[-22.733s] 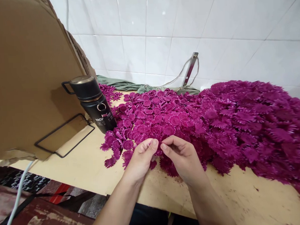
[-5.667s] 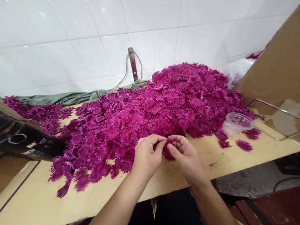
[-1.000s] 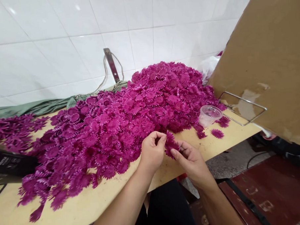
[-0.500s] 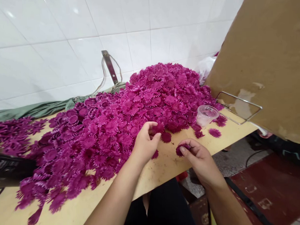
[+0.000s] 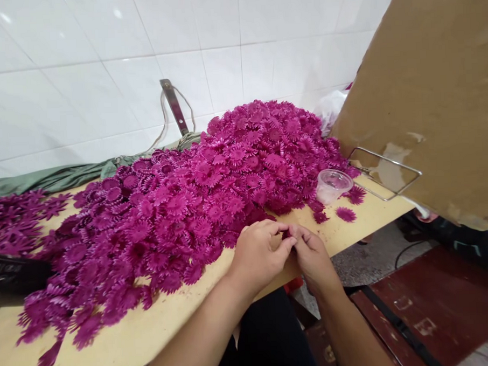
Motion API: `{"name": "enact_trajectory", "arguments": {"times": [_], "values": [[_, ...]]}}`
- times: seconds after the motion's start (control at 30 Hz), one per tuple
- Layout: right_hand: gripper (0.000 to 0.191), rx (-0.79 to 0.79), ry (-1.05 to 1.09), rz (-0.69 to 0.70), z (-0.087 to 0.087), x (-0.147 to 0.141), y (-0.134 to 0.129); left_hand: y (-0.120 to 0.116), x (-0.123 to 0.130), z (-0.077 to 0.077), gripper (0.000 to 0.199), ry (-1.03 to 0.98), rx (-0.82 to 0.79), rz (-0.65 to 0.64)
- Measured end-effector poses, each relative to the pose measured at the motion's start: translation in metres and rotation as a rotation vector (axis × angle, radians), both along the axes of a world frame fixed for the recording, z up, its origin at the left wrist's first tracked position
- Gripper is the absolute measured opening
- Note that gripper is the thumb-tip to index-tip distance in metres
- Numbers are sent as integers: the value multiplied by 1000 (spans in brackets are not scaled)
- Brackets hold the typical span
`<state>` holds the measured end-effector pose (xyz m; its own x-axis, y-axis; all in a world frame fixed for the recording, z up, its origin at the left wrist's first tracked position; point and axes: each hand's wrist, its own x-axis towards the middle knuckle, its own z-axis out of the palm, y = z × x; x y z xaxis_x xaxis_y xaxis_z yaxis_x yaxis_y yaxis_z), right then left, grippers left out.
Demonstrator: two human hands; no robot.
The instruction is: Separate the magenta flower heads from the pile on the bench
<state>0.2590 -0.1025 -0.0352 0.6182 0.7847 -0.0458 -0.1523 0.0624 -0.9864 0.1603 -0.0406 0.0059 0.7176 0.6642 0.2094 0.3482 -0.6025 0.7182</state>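
Both hands meet at one magenta piece

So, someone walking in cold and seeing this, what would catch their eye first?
Most likely the big heap of magenta flower-shaped pieces, spread across the pale table in front of the white tiled wall. Next, the left hand and right hand, fingertips together at the heap's near side, then the large brown cardboard at the picture's right.
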Motion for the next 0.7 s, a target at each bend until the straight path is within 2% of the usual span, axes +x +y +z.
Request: {"name": "enact_trajectory", "arguments": {"times": [0.1, 0.2, 0.33, 0.47, 0.57, 0.63, 0.7], "values": [[47, 12, 17, 10, -8, 3, -4, 2, 1, 0, 19, 59, 51, -24], [44, 10, 12, 33, -10, 6, -8, 6, 1, -3, 23, 125, 166, -14], [36, 57, 36, 143, -1, 3, -9, 4, 2, -8, 25, 114, 217, 28], [34, 57, 11, 139, 7, -2, -13, 3, 6, -9, 25, -7, 188, 100], [31, 40, -87, 144, 6, -9, -25, 20, 4, 0, 25, -137, 154, 256], [30, -13, -107, 190, 2, -11, -33, 38, 0, 10, 26, -240, 103, 464], [30, -40, -69, 195, -1, -11, -37, 52, -3, 19, 22, -245, 131, 499]]}}
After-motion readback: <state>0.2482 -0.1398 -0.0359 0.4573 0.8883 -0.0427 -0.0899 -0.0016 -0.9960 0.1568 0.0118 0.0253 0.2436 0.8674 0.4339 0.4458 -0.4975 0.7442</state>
